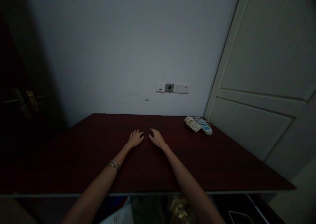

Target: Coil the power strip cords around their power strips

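My left hand (135,138) lies palm down on the dark red table (74,158), fingers stretched forward and holding nothing. A metal bracelet (114,164) circles its wrist. My right hand (156,137) rests flat beside it, a small gap apart, fingers also extended and empty. Both hands sit near the middle of the tabletop.
Two remote controls (198,125) lie at the table's far right corner. A row of wall sockets (172,88) sits on the pale wall behind. A white panelled door (266,85) stands at right, a dark door with a handle (23,102) at left. Bags show under the table's near edge.
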Tool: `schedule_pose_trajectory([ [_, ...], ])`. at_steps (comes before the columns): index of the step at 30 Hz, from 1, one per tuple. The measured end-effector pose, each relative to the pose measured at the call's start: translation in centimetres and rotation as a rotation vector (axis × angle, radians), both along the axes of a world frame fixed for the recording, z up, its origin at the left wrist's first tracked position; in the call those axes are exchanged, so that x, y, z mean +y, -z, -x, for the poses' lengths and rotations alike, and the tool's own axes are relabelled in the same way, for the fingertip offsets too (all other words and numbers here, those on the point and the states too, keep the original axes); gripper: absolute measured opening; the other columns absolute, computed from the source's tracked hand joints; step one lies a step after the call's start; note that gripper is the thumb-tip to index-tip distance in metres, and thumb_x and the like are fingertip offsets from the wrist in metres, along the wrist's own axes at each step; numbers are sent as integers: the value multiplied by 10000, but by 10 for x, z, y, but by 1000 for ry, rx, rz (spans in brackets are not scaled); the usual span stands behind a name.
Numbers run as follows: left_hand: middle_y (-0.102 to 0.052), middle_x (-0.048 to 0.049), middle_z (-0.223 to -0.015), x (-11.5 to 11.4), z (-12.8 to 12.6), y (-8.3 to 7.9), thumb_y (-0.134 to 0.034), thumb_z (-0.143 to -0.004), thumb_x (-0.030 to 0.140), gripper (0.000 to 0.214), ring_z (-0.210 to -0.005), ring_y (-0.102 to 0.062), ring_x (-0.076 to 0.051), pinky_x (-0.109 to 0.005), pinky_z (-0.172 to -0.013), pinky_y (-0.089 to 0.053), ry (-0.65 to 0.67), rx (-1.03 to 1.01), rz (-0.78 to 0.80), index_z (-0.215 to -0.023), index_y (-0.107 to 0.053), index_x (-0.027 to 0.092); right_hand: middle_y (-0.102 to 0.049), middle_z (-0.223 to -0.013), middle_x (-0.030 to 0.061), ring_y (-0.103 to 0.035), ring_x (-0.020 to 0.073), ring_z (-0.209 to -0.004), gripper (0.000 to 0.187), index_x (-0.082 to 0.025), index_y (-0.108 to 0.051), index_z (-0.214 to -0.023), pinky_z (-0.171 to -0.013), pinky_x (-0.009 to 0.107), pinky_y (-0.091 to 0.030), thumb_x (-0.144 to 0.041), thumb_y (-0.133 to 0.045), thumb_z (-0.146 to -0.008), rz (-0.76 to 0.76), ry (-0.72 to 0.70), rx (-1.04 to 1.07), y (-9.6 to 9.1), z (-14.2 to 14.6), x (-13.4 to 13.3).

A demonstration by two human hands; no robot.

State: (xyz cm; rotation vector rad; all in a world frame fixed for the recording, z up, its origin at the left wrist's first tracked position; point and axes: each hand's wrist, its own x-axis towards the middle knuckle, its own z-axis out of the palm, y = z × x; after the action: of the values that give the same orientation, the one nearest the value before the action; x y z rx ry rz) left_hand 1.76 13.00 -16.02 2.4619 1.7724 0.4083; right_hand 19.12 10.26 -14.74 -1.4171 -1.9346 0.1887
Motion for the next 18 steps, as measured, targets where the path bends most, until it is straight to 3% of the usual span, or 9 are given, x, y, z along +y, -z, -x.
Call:
schedule_pose_trajectory([
  [3, -339, -117, -1408, -2, -1, -2, -336, -862, 428, 481, -1309, -239, -337, -489, -1024, -198, -1, 8, -2, -1297, -447, 258, -563, -1193, 116, -517, 175, -1091, 450, -106, -480, -1222, -942, 272, -367, -278, -434, -809, -42, 196, 133, -23, -41, 7],
  [6, -337, -131, -1406, -3, -2, -4, -334, -860, 418, 481, -1308, -238, -345, -492, -1019, -206, 2, 12, -3, -1294, -453, 248, -570, -1126, 145, -540, 206, -1018, 449, -89, -447, -1216, -900, 314, -383, -268, -387, -808, -65, 448, 270, -45, -106, 3],
  [11, -333, -144, -1405, -5, -4, -6, -323, -864, 420, 488, -1308, -239, -341, -492, -1019, -205, -4, 20, -16, -1298, -448, 239, -398, -1272, 241, -406, 305, -1177, 493, -58, -383, -1231, -944, 390, -309, -269, -435, -789, -26, 780, 457, -58, -206, -24],
  [14, -332, -138, -1408, -7, -5, -8, -320, -863, 425, 496, -1308, -241, -340, -486, -1021, -208, -8, 33, -12, -1308, -435, 241, -393, -1277, 255, -388, 334, -1192, 527, -59, -407, -1215, -935, 411, -319, -293, -534, -761, 48, 820, 570, -57, -236, -30],
  [18, -333, -128, -1409, -8, -5, -10, -318, -864, 422, 493, -1305, -252, -337, -479, -1022, -213, -14, 39, -11, -1309, -434, 242, -561, -1092, 164, -539, 269, -1015, 377, -87, -537, -1069, -828, 403, -433, -335, -581, -788, 150, 667, 792, -51, -246, -22],
])
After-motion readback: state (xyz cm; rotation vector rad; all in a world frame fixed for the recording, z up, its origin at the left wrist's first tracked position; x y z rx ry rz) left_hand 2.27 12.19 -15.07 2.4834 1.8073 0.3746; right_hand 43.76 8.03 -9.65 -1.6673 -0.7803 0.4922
